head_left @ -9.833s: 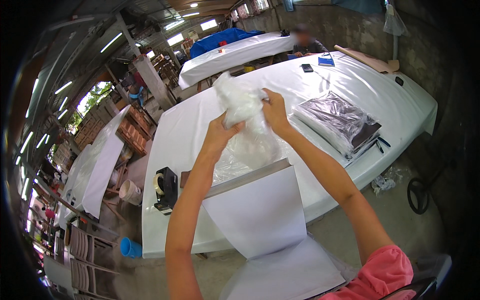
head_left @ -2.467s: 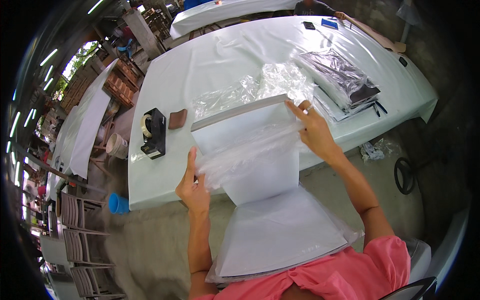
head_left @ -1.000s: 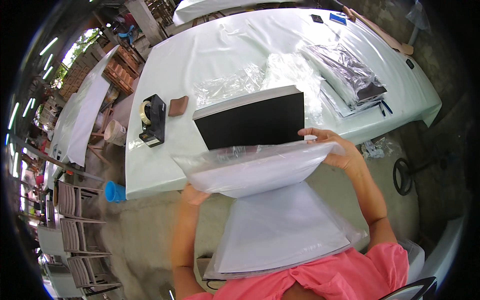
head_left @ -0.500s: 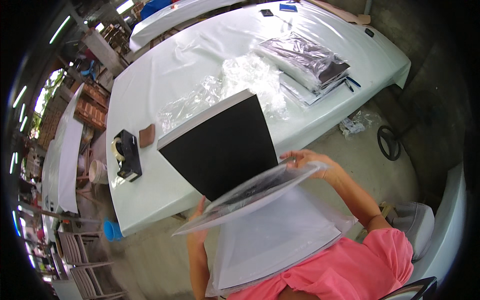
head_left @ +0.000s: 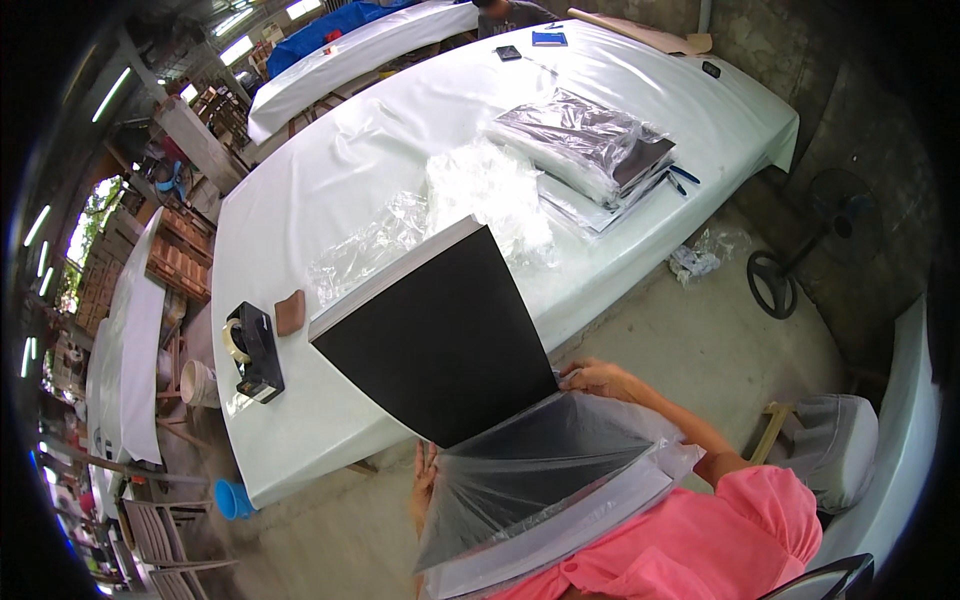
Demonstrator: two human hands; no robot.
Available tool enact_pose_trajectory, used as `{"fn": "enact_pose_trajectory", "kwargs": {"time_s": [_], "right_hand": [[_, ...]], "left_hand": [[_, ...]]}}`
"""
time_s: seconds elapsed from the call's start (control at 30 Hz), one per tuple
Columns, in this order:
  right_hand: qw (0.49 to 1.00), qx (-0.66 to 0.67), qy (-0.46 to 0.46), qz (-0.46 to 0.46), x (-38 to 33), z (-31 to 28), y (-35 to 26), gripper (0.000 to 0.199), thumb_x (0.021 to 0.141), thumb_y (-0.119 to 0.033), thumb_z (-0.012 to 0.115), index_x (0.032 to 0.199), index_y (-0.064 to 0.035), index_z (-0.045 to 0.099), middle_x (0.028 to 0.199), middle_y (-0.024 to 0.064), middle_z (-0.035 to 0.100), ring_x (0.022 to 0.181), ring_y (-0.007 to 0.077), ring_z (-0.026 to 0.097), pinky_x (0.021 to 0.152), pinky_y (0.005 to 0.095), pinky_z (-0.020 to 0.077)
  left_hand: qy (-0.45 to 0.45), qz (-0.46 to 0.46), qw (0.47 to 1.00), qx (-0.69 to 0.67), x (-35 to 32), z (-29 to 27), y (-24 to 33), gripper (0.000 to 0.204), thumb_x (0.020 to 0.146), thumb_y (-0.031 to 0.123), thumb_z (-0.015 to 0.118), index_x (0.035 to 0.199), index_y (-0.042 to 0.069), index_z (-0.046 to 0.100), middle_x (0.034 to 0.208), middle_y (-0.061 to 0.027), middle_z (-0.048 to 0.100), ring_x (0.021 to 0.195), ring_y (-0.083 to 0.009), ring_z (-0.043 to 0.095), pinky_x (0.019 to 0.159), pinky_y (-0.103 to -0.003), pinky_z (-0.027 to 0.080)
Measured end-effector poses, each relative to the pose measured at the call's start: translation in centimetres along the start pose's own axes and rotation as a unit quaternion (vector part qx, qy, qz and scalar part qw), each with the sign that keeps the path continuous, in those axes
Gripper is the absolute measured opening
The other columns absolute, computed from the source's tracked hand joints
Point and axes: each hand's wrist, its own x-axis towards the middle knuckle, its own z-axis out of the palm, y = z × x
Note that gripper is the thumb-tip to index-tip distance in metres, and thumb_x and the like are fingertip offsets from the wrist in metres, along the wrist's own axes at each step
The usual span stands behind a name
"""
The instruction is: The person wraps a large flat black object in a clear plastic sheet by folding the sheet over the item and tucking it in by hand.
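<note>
A thick black rectangular panel [head_left: 440, 340] with a pale grey edge lies slanted across the table's near edge. Its near end sits in a clear plastic bag [head_left: 540, 475], which is stretched in creases toward me. My right hand [head_left: 597, 380] pinches the bag's mouth at the panel's right corner. On the opposite side, my left hand [head_left: 425, 472] holds the left edge of the bag beside the panel, its fingers partly hidden by the plastic. White sheets [head_left: 560, 535] in plastic lie under the bag, against my lap.
On the white-covered table [head_left: 330, 420] are a black tape dispenser [head_left: 258, 355], a brown block [head_left: 290, 313], crumpled clear plastic [head_left: 485, 195], wrapped dark panels [head_left: 590, 140] and pens [head_left: 683, 176]. A blue bucket [head_left: 233, 499] stands at left, a fan [head_left: 840, 225] at right. Another person [head_left: 510, 15] is beyond.
The bag's raised, bulging mouth has come down and now lies flat and taut toward me. Both hands have moved lower in the picture. A person has come into view at the far end.
</note>
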Motion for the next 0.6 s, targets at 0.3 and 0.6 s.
{"fn": "enact_pose_trajectory", "kwargs": {"time_s": [0.3, 0.6], "right_hand": [[1.000, 0.023, 0.008, -0.010, 4.8, -2.1, 2.7, 0.034, 0.069, -0.010, 0.074, 0.094, 0.0041, 0.057, 0.066, 0.0077, 0.058, 0.058, 0.0137, 0.053, 0.048, 0.0253, 0.0408], [0.860, -0.448, -0.229, -0.091, 1.0, -5.8, -9.5, 0.015, 0.074, -0.004, 0.065, 0.087, 0.0034, 0.062, 0.081, 0.0095, 0.064, 0.077, 0.0161, 0.064, 0.067, 0.0270, 0.0499]], "left_hand": [[0.126, -0.015, 0.992, 0.019, -1.8, -5.5, -3.8, 0.069, 0.081, 0.003, 0.053, 0.142, 0.008, 0.020, 0.147, -0.0133, 0.019, 0.128, -0.0237, 0.033, 0.099, -0.041, 0.035], [0.232, 0.022, 0.947, 0.219, -3.4, -6.9, 2.4, 0.071, 0.081, 0.006, 0.055, 0.142, 0.009, 0.019, 0.147, -0.0134, 0.019, 0.131, -0.0253, 0.029, 0.099, -0.045, 0.035]]}}
